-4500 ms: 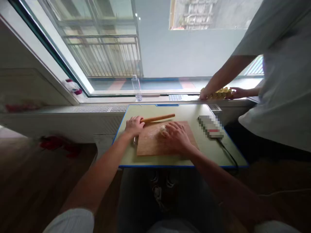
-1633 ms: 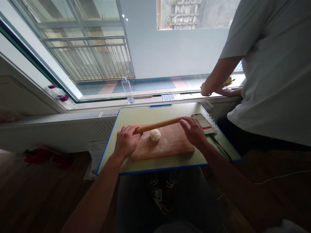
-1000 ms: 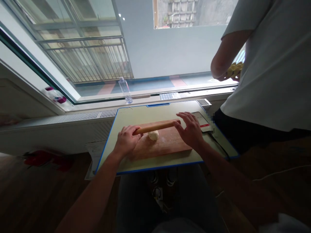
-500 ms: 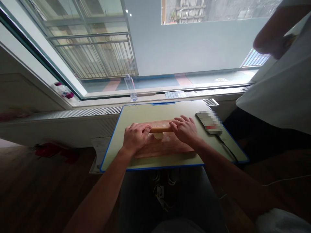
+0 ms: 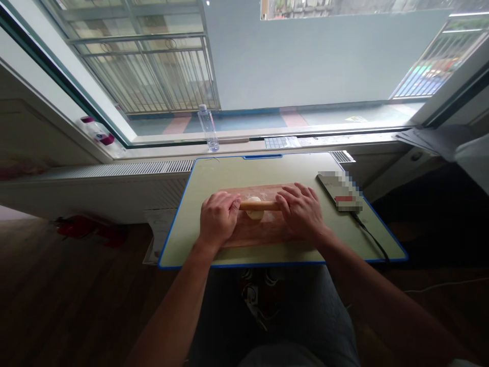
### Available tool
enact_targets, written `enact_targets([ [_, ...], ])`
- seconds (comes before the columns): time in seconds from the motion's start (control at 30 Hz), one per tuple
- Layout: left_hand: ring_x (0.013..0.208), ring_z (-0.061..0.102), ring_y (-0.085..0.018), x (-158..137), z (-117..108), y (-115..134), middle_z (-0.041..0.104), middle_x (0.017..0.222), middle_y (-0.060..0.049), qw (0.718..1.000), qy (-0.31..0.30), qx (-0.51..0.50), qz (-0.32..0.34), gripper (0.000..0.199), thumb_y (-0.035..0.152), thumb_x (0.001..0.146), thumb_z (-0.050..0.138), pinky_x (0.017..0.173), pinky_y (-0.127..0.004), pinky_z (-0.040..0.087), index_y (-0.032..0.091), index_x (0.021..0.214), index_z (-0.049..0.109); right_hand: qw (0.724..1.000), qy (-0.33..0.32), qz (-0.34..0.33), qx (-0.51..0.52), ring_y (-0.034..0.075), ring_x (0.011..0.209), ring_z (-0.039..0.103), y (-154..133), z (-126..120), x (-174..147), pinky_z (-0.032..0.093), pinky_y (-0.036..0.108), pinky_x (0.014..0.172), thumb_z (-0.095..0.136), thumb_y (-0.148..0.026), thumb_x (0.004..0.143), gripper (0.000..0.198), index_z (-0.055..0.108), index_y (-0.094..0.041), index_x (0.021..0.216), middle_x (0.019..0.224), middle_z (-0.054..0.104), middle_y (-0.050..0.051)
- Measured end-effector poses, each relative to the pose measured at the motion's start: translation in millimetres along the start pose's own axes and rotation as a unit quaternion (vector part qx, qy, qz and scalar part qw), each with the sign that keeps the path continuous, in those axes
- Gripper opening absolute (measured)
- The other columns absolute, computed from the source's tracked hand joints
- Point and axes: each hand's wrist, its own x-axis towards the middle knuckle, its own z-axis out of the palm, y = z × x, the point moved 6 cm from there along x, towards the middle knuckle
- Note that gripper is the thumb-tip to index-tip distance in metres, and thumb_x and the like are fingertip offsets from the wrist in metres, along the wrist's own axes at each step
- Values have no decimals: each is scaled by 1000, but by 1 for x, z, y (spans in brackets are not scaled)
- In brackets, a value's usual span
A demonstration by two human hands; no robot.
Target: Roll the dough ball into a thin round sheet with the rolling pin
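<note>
A wooden rolling pin (image 5: pixel 260 206) lies crosswise over a small round piece of pale dough (image 5: pixel 255 214), which shows on both its far and near sides. My left hand (image 5: pixel 219 216) is closed around the pin's left end, thumb along it. At the other end, my right hand (image 5: pixel 301 208) grips the pin with thumb and bent fingers. Both pin ends are hidden by the hands. Beneath is a flour-dusted wooden board (image 5: pixel 252 236), lying flat on a pale folding table (image 5: pixel 183 239) with a blue edge.
A phone (image 5: pixel 338 191), partly blurred, lies on the table's right side with a black cable (image 5: pixel 370 235) running off the near edge. On the windowsill stand a clear bottle (image 5: pixel 208 128) and a purple-capped bottle (image 5: pixel 98 133). Part of a white garment (image 5: pixel 473 158) shows at far right.
The rolling pin has shifted over the dough, which now shows beyond it as well as on the near side. The person at the right has moved mostly out of view, and my view has tilted slightly.
</note>
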Motion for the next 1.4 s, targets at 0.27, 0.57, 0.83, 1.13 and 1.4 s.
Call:
enact_targets([
  [0.27,134,67,-31,-15,3,-2,83,131,-8,1000,6,-28,-3,42,41,115,48,124,-51,49,22,130,83,1000,16,1,6,36,154,48,-4,-4,-6,28,52,129,43,-46,116,46,85,-27,125,155,72,3],
  [0.57,140,66,-32,-3,10,-7,84,132,-9,1000,1,-7,-16,42,37,113,49,125,-51,48,20,127,84,1000,12,15,-21,33,140,54,-8,-3,3,31,48,118,41,-41,116,45,84,-28,120,148,76,4],
  [0.83,139,67,-31,20,15,-10,82,133,-14,995,-41,69,-68,45,39,114,47,123,-45,50,18,120,86,998,-30,26,-42,31,127,57,-6,0,18,35,44,105,37,-40,115,48,83,-27,117,135,79,6],
  [1.13,130,73,-29,23,11,-7,83,128,-13,989,-65,91,-93,44,40,114,47,114,-42,55,20,117,86,998,-32,22,-46,33,128,59,-5,-1,29,41,46,104,37,-39,112,49,81,-28,131,137,78,9],
  [1.4,122,76,-30,34,13,-8,86,122,-13,989,-61,114,-70,45,37,113,45,110,-43,55,21,110,87,998,-50,7,-24,36,148,52,5,14,49,40,54,120,36,-40,112,56,73,-27,152,162,66,9],
])
